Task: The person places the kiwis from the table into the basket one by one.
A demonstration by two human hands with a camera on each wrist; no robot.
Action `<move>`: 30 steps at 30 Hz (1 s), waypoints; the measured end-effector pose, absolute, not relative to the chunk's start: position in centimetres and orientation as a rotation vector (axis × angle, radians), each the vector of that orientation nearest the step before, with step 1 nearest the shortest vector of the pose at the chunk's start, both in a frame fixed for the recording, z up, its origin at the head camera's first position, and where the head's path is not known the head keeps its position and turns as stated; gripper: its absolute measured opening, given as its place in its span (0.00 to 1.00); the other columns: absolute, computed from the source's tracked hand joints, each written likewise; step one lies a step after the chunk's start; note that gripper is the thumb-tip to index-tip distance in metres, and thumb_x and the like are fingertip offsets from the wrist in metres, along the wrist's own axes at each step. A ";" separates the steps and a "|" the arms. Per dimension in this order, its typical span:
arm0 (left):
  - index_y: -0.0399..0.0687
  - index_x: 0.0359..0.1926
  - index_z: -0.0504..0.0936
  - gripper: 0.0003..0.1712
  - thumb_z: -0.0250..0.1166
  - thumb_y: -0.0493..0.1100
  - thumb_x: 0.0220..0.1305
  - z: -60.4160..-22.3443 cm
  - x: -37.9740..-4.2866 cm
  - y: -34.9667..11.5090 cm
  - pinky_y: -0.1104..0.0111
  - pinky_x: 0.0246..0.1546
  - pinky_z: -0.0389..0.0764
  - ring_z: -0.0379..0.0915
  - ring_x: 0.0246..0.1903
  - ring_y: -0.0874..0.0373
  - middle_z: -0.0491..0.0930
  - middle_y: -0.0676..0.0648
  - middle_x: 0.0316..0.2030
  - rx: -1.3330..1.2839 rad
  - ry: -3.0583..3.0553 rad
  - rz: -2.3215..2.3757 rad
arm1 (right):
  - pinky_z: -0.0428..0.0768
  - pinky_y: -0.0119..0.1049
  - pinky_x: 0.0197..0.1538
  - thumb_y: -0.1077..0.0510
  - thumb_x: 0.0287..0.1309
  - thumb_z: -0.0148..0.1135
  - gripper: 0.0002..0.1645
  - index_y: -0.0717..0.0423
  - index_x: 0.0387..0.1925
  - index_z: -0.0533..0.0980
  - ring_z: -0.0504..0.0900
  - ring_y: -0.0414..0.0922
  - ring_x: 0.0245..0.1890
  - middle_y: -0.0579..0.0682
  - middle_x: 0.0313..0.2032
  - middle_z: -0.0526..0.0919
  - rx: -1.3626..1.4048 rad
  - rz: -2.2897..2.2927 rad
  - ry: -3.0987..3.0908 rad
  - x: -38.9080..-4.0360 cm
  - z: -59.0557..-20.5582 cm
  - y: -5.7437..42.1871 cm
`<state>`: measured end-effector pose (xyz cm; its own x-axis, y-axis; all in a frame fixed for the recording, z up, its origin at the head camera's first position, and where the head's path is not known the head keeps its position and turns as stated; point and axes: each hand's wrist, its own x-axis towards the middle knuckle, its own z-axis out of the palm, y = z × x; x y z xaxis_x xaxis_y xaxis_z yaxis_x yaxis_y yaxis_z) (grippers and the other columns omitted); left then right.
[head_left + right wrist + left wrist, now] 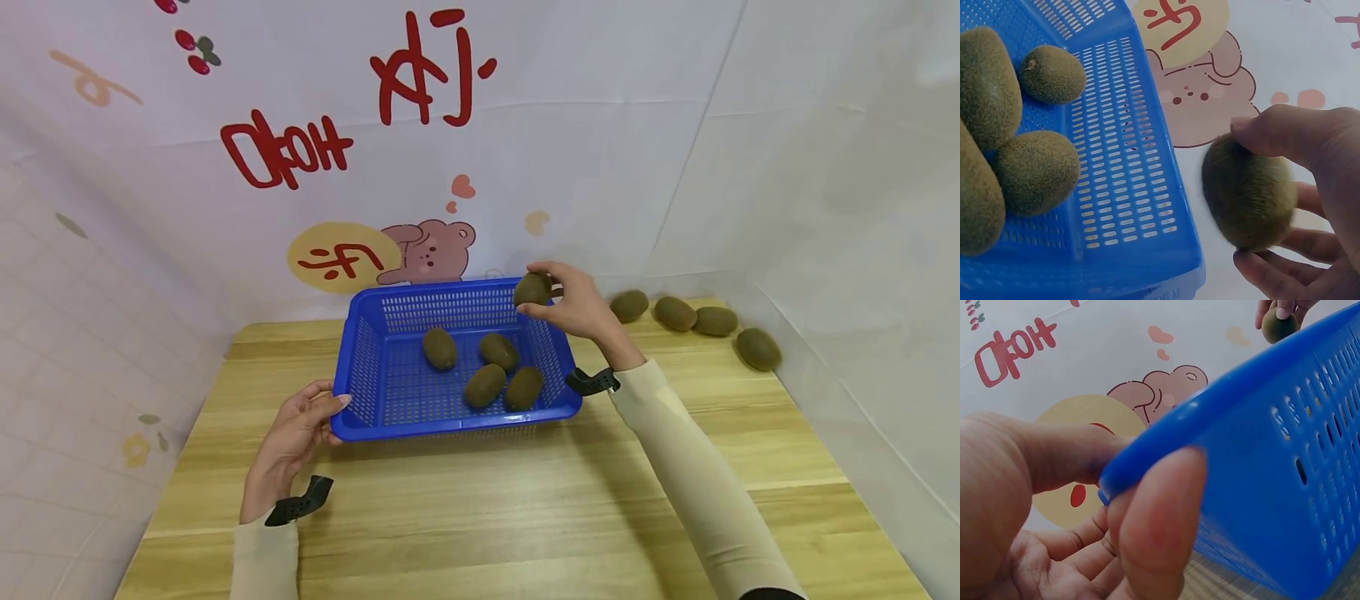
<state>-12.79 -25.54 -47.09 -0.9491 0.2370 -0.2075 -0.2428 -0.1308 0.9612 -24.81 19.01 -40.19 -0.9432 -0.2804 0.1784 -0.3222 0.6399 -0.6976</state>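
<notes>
A blue plastic basket (408, 429) with slotted walls stands on the wooden table. Inside it lie several brown kiwis (485, 385), most of them toward its right half. My left hand (296, 429) pinches the basket's rim at the front left corner, thumb on one side and fingers on the other, as the left wrist view shows. My right hand (573, 304) grips another kiwi (1249, 190) between thumb and fingers, over the basket's back right corner in the head view. In the right wrist view this kiwi appears just beyond the basket's wall.
To the right, several more kiwis (675, 314) lie in a loose row along the back of the table (465, 517), the last one (758, 349) near the right edge. Behind stands a white printed backdrop (585, 167), and white sheets flank both sides.
</notes>
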 end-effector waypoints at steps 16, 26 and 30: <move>0.38 0.56 0.66 0.15 0.60 0.35 0.75 -47.0 -12.8 -25.3 0.72 0.22 0.86 0.88 0.28 0.59 0.90 0.49 0.39 -0.013 1.800 2.183 | 0.73 0.54 0.72 0.41 0.58 0.74 0.47 0.48 0.74 0.66 0.65 0.55 0.75 0.52 0.75 0.67 0.554 1.076 -2.805 -23.6 -39.8 20.2; 0.38 0.57 0.65 0.16 0.59 0.35 0.75 -47.2 -12.8 -25.4 0.72 0.22 0.86 0.87 0.27 0.61 0.90 0.49 0.38 0.015 1.791 2.189 | 0.59 0.70 0.75 0.37 0.53 0.76 0.55 0.40 0.77 0.60 0.54 0.59 0.80 0.51 0.80 0.56 0.467 1.039 -2.764 -22.8 -40.2 22.3; 0.38 0.57 0.66 0.16 0.60 0.36 0.75 -47.3 -12.8 -25.5 0.72 0.22 0.86 0.87 0.26 0.61 0.90 0.49 0.38 0.017 1.796 2.183 | 0.58 0.71 0.75 0.38 0.54 0.76 0.56 0.42 0.78 0.59 0.52 0.60 0.80 0.52 0.81 0.54 0.411 1.029 -2.750 -22.8 -40.6 23.5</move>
